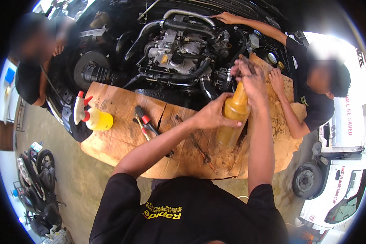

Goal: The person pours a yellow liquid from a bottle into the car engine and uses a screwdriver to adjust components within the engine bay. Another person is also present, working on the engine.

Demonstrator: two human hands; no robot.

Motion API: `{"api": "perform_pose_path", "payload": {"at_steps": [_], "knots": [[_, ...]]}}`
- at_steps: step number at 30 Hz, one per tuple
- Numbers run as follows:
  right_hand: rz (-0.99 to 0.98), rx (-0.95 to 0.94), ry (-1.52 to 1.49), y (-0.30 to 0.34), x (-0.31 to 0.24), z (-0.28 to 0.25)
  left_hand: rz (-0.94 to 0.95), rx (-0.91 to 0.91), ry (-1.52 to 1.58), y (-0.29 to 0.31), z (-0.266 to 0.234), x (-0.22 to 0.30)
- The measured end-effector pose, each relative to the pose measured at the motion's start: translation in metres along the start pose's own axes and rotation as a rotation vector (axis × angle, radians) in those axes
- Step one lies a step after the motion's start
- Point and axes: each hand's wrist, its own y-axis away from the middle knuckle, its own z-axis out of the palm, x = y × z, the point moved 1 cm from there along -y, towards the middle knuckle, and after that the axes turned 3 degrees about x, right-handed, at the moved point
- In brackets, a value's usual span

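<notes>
Just right of centre in the frame, a yellow-brown bottle is leaning over a bit, with the person's two bare hands up around it. So the left hand has it round the middle: thumb laid across the near side, the other fingers going behind the bottle, so I can't tell whether those are spread or pressed together. The right hand is at the top end, fingers bent in over it and smudged dark. Can't tell if they're pinching the neck or some small dark bit up there. Also can't say for sure whether the bottle's base touches the cardboard below.

On that cardboard, left to centre, you've got a spray bottle with yellow liquid and a red nozzle, a few red-and-black brushes, and a grubby thin stick-like tool lying at a slant near the left forearm. Top centre is the engine, hoses everywhere. Upper right, a co-worker has one hand on the cardboard's edge, fingers slightly apart, and the other arm reaching across the engine bay.
</notes>
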Motion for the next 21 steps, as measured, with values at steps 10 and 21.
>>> {"api": "perform_pose_path", "payload": {"at_steps": [10,21], "knots": [[0.023,-0.126,-0.003,-0.138,0.019,0.069,-0.119,-0.020,0.253,-0.088,-0.071,-0.035],[0.080,-0.072,-0.072,-0.131,0.023,0.060,-0.154,-0.060,0.258,-0.082,-0.070,-0.050]]}}
